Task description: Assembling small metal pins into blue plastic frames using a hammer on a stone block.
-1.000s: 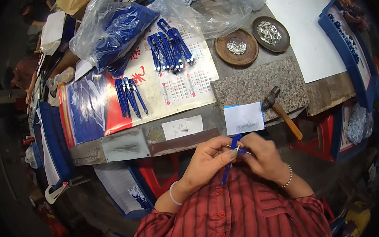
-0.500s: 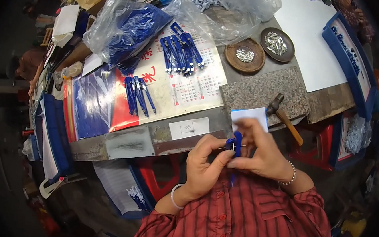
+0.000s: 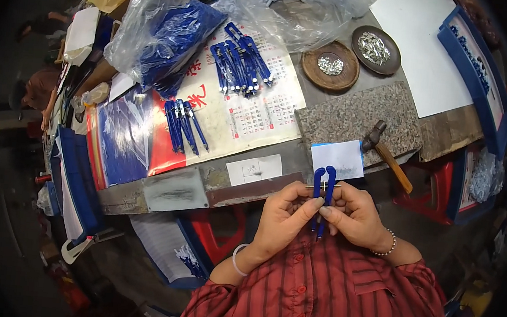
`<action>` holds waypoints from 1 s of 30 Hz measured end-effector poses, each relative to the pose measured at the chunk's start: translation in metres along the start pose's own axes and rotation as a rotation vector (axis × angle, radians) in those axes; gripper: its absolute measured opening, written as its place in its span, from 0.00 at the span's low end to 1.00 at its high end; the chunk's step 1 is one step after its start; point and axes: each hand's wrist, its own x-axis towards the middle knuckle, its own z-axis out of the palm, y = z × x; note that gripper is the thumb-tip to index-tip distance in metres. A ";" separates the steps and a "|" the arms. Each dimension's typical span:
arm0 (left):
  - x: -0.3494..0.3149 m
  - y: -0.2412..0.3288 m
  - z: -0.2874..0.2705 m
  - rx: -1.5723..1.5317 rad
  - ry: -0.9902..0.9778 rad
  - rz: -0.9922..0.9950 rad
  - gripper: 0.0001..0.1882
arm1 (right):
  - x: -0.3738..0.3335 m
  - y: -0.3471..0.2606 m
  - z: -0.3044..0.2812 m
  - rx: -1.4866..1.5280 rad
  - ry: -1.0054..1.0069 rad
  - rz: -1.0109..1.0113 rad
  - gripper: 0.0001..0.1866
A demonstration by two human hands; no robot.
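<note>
In front of my red striped shirt, both my hands hold a blue compass-like tool (image 3: 330, 185) with two upright, curved-top plastic legs and a thin metal rod crossing them. My left hand (image 3: 284, 220) pinches the left leg between thumb and fingers. My right hand (image 3: 357, 221) grips the right leg the same way, and the thumbs almost meet. Fingers hide the middle of the tool; its lower tips show beneath them. Just beyond lies a white paper pad (image 3: 338, 160) on the bench edge. A hammer (image 3: 385, 152) rests to its right, its head on a granite slab (image 3: 358, 116).
Two round wooden dishes (image 3: 311, 73) hold small metal pieces. Similar blue tools (image 3: 237, 62) lie in piles on a calendar sheet (image 3: 269, 115). A clear bag of blue parts (image 3: 173, 39) stands behind. Blue trays (image 3: 75, 186) flank the bench; red stools (image 3: 435, 194) stand below.
The blue legs, earlier overlapping and tilted, now stand side by side. My right hand has come down from above the tool and its raised fingers have closed round the right leg.
</note>
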 end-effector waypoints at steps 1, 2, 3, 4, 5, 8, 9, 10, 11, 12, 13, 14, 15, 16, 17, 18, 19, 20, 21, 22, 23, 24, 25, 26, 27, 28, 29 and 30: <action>0.001 -0.001 0.000 0.026 -0.007 -0.015 0.08 | -0.001 0.001 -0.001 0.027 0.002 0.015 0.08; 0.002 -0.002 0.001 0.031 -0.008 -0.030 0.08 | -0.001 0.002 -0.002 0.048 0.009 0.020 0.08; 0.002 -0.003 0.002 0.037 -0.009 -0.046 0.08 | -0.002 0.003 -0.003 0.070 0.016 0.024 0.08; 0.003 -0.003 0.003 0.042 -0.012 -0.062 0.09 | -0.003 0.005 -0.005 0.057 0.020 0.028 0.08; 0.004 -0.003 0.004 0.043 -0.017 -0.096 0.09 | -0.004 0.006 -0.007 0.044 0.025 0.032 0.08; 0.007 -0.001 0.010 0.042 -0.014 -0.170 0.09 | -0.006 0.009 -0.012 0.025 0.033 0.033 0.08; 0.008 -0.002 0.013 0.038 -0.001 -0.176 0.09 | -0.007 0.010 -0.014 0.011 0.038 0.033 0.08; 0.009 -0.002 0.015 0.034 0.014 -0.182 0.08 | -0.007 0.011 -0.016 0.028 0.039 0.029 0.08; 0.010 -0.002 0.017 0.038 0.014 -0.187 0.08 | -0.007 0.012 -0.017 0.035 0.043 0.026 0.08; 0.012 -0.003 0.018 0.042 0.016 -0.190 0.08 | -0.008 0.013 -0.018 0.041 0.046 0.023 0.08; 0.013 -0.004 0.019 0.046 0.018 -0.193 0.08 | -0.008 0.014 -0.020 0.052 0.049 0.027 0.08; 0.014 -0.005 0.020 0.054 0.026 -0.191 0.09 | -0.008 0.015 -0.021 0.062 0.050 0.030 0.08; 0.015 -0.006 0.021 0.063 0.035 -0.189 0.09 | -0.008 0.016 -0.022 0.073 0.051 0.034 0.08; 0.015 -0.007 0.022 0.062 0.040 -0.185 0.09 | -0.009 0.017 -0.023 0.078 0.050 0.037 0.08; 0.016 -0.009 0.022 0.084 0.045 -0.181 0.09 | -0.009 0.017 -0.024 0.084 0.050 0.040 0.08; 0.016 -0.010 0.022 0.097 0.046 -0.175 0.09 | -0.009 0.018 -0.025 0.082 0.050 0.033 0.08; 0.016 -0.011 0.022 0.100 0.043 -0.165 0.10 | -0.010 0.019 -0.026 0.097 0.052 0.046 0.08; 0.016 -0.012 0.022 0.124 0.043 -0.165 0.10 | -0.010 0.020 -0.026 0.105 0.055 0.050 0.09; 0.016 -0.013 0.022 0.137 0.038 -0.160 0.10 | -0.011 0.022 -0.027 0.113 0.059 0.054 0.09; 0.016 -0.015 0.022 0.140 0.034 -0.155 0.10 | -0.011 0.023 -0.027 0.122 0.057 0.055 0.09; 0.016 -0.016 0.022 0.156 0.033 -0.165 0.10 | -0.012 0.025 -0.028 0.131 0.055 0.057 0.08; 0.016 -0.017 0.022 0.162 0.033 -0.175 0.10 | -0.013 0.026 -0.029 0.140 0.053 0.058 0.08; 0.015 -0.018 0.022 0.154 0.032 -0.184 0.10 | -0.013 0.028 -0.029 0.163 0.053 0.067 0.08; 0.015 -0.020 0.022 0.161 0.027 -0.191 0.11 | -0.014 0.029 -0.030 0.185 0.053 0.077 0.08; 0.015 -0.021 0.023 0.154 0.021 -0.198 0.11 | -0.014 0.031 -0.030 0.207 0.052 0.087 0.08; 0.015 -0.022 0.023 0.148 0.015 -0.205 0.11 | -0.015 0.032 -0.031 0.204 0.049 0.088 0.07; 0.015 -0.024 0.023 0.139 0.013 -0.203 0.11 | -0.016 0.033 -0.031 0.200 0.045 0.090 0.07; 0.014 -0.025 0.024 0.131 0.012 -0.201 0.11 | -0.016 0.034 -0.032 0.196 0.040 0.091 0.07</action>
